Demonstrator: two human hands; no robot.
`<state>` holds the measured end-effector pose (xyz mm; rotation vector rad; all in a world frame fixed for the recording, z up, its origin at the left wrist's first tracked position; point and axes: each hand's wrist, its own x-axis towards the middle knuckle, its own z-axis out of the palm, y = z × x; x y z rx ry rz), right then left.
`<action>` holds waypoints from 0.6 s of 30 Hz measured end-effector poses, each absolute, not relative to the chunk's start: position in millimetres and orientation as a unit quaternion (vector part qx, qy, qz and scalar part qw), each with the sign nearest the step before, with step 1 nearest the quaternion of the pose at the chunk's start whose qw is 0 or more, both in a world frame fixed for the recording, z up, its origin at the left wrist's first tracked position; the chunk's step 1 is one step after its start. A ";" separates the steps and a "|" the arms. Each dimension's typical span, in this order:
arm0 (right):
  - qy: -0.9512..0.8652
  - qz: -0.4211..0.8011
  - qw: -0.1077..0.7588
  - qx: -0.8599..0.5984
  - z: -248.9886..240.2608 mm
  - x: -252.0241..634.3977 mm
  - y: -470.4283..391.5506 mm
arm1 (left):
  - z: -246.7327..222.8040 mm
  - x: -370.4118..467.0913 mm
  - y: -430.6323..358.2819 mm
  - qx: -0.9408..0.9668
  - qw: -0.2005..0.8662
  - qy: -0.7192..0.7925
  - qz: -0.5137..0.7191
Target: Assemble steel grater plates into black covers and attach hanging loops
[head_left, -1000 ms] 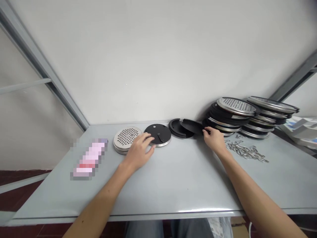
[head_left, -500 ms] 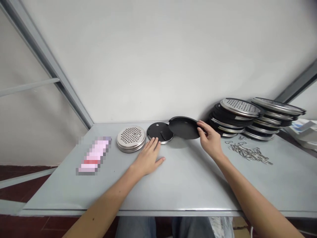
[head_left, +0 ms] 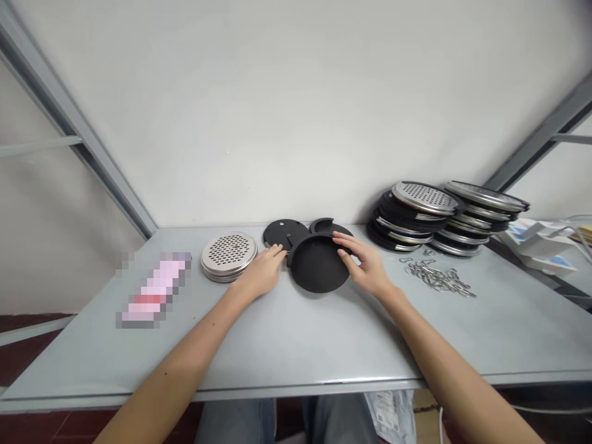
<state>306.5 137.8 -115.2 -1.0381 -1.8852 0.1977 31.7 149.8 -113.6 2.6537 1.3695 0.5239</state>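
Note:
A round black shallow dish [head_left: 320,265] is tilted toward me above the table, its right rim pinched by my right hand [head_left: 363,262]. My left hand [head_left: 263,269] is at the near edge of a flat black disc [head_left: 284,233] with a small hole and slot; its fingertips come close to the dish's left rim, and whether they grip anything is unclear. Behind the dish another black dish [head_left: 333,227] lies partly hidden. Left of my left hand sits a short stack of perforated silver discs [head_left: 229,253].
Two stacks of black and silver discs [head_left: 411,216] [head_left: 483,216] stand at the back right. Metal clips [head_left: 439,277] lie in front of them. A blurred pink item [head_left: 155,290] is on the left, white boxes [head_left: 539,243] at the far right.
My right hand has brought the black dish left and nearer, uncovering another dish behind it. My left hand's spread fingers have drawn together. The camera view has shifted right.

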 end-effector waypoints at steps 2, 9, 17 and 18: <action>-0.773 0.081 0.474 -0.413 -118.5 300.2 133.9 | -108.5 24.1 148.8 0.869 0.050 0.454 0.192; -0.815 0.107 0.421 -0.383 -126.6 279.4 118.9 | -106.5 -23.2 128.6 0.846 -0.033 0.405 0.345; -0.851 0.108 0.314 -0.407 -129.7 269.1 118.2 | -108.0 -50.5 121.9 0.767 -0.027 0.530 0.360; -0.853 0.102 0.314 -0.405 -128.7 269.3 119.2 | -109.7 -50.8 123.3 0.770 -0.035 0.545 0.331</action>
